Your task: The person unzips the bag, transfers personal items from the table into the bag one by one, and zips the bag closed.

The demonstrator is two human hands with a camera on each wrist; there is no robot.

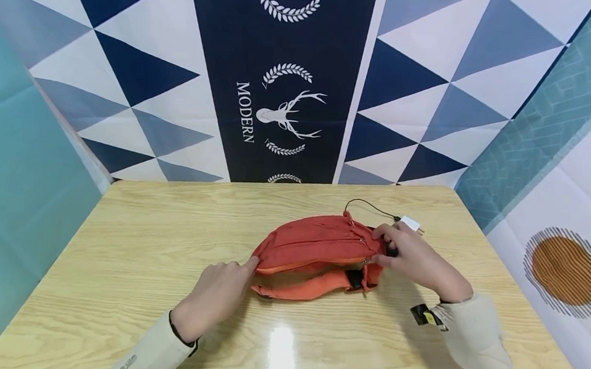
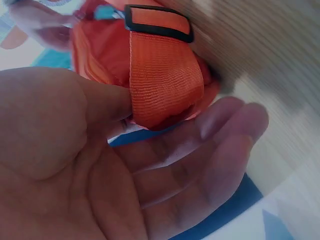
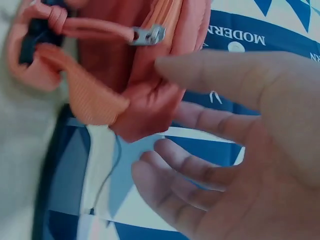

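Observation:
A red waist bag [image 1: 317, 239] with an orange strap [image 1: 302, 291] is at the middle of the wooden table. My left hand [image 1: 220, 289] pinches its left end; in the left wrist view the thumb presses beside the orange webbing [image 2: 162, 75], below a black slider [image 2: 160, 24]. At the right end, my right hand [image 1: 415, 259] grips the bag between thumb and index finger, the other fingers loosely bent underneath. A metal zipper pull [image 3: 149, 36] shows near that thumb in the right wrist view. A black buckle [image 1: 354, 279] hangs on the strap's right part.
Behind the bag's right end lies a white plug adapter [image 1: 410, 223], with a thin black cable [image 1: 373, 205] running from it toward the bag. The wooden table [image 1: 136, 252] meets a patterned cloth backdrop [image 1: 290, 119] at its far edge.

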